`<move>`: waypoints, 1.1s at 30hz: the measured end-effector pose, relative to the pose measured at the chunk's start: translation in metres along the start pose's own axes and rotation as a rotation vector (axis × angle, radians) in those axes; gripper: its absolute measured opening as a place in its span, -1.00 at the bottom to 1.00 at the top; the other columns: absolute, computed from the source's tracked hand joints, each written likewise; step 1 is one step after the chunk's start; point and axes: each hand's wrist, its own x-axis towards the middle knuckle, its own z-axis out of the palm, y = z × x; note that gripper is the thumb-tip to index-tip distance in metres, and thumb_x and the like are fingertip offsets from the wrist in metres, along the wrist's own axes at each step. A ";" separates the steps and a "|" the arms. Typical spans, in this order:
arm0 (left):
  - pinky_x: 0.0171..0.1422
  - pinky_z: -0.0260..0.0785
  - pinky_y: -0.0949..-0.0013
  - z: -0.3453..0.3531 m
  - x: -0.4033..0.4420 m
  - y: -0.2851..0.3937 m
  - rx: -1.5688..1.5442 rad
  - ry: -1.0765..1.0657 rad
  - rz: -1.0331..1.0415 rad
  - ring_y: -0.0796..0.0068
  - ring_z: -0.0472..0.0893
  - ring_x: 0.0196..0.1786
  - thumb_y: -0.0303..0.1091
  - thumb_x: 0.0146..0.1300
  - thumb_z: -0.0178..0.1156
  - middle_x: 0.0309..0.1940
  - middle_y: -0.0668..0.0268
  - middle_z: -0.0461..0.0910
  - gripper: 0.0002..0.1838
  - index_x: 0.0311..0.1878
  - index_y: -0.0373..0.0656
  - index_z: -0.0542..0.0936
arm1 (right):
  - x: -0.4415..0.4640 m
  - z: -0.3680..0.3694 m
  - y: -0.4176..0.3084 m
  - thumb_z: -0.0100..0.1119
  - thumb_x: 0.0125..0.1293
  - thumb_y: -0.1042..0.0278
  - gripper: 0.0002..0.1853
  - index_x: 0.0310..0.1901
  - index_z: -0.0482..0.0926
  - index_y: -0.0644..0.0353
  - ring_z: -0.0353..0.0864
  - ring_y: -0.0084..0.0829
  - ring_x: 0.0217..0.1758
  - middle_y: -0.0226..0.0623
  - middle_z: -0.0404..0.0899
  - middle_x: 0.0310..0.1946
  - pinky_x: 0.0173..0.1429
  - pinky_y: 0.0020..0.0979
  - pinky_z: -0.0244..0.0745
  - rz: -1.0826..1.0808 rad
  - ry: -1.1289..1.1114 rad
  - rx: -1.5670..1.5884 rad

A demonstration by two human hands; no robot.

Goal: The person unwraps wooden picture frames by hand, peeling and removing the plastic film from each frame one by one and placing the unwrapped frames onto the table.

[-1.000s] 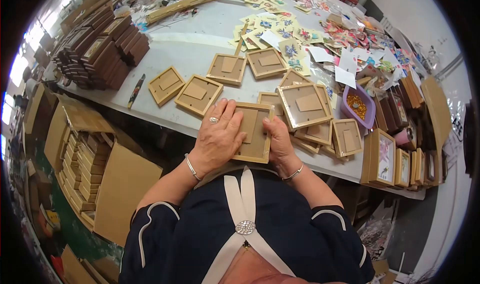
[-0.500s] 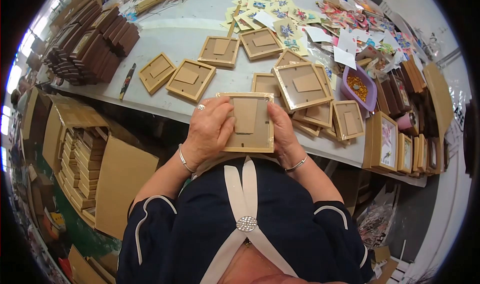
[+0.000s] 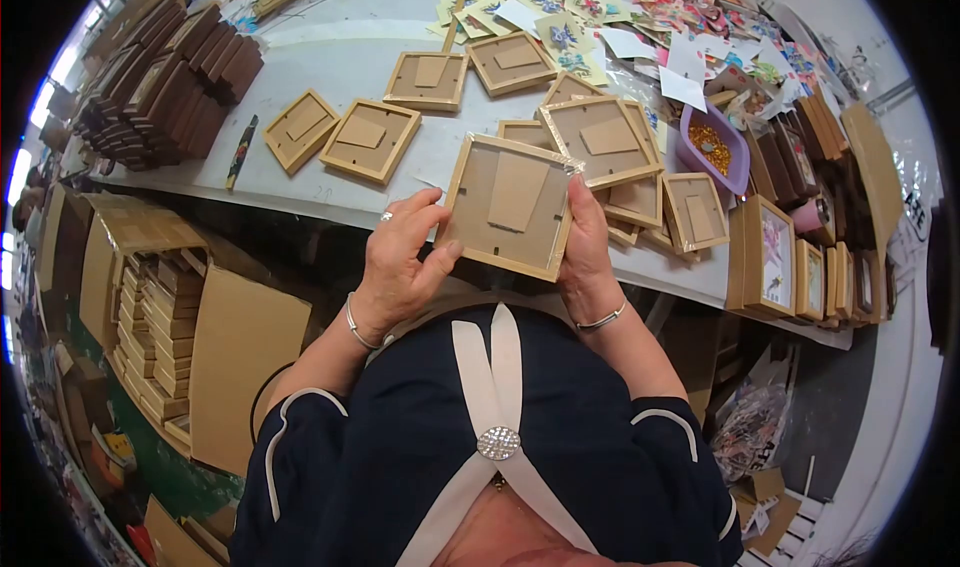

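Observation:
A light wooden picture frame (image 3: 470, 182), its brown backing and cardboard stand flap facing up, is held tilted over the front edge of the table. My right hand (image 3: 588, 242) grips its right side, thumb on the rim and the other fingers hidden beneath. At the lower left corner, my left hand (image 3: 400, 252) has its thumb against the rim and its fingers bent along the left side. Just beyond lie several similar frames, face down: a stack (image 3: 605, 139) at right, one frame (image 3: 370, 139) at left and another (image 3: 427, 80) farther back.
Dark frames (image 3: 170, 97) are piled at the left, near a utility knife (image 3: 241, 152). A purple basket (image 3: 737, 172) holds small golden pieces. Flower-patterned cards (image 3: 560, 32) cover the back. Upright frames (image 3: 775, 257) line the right edge. An open carton (image 3: 250, 357) stands below left.
The held frame has turned slightly and tilted, rising at its top right. My left fingers have slid off its backing to the left edge. The view has shifted a little.

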 end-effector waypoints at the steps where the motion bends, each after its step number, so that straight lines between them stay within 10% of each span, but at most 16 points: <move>1: 0.05 0.31 0.27 0.003 0.001 0.002 0.004 -0.010 -0.003 0.14 0.46 -0.03 -0.48 -0.06 0.19 0.00 0.03 0.45 -0.70 -0.17 -0.29 0.50 | 0.000 0.002 -0.001 -0.19 0.41 0.07 -0.56 -0.03 0.44 0.34 0.62 -0.42 -0.30 -0.14 0.58 -0.21 -0.25 -0.50 0.56 -0.017 0.006 0.011; 19: 0.15 0.31 0.18 0.035 0.023 0.025 0.144 -0.486 0.524 0.07 0.39 0.13 -0.37 0.03 0.20 0.05 0.03 0.42 -0.70 -0.15 -0.28 0.48 | 0.008 0.011 -0.021 -0.14 0.40 0.14 -0.63 -0.20 0.48 0.34 0.50 -0.52 -0.41 -0.23 0.55 -0.34 -0.36 -0.54 0.46 0.424 -0.077 -0.380; 33: -0.23 0.30 0.39 0.043 0.012 0.015 0.000 -0.623 0.552 0.35 0.43 -0.33 -0.46 0.06 0.18 -0.29 0.24 0.46 -0.88 -0.32 -0.22 0.48 | 0.019 -0.013 0.014 -0.08 0.37 0.14 -0.66 -0.24 0.49 0.31 0.50 -0.51 -0.41 -0.23 0.55 -0.36 -0.36 -0.49 0.46 0.501 -0.232 -0.386</move>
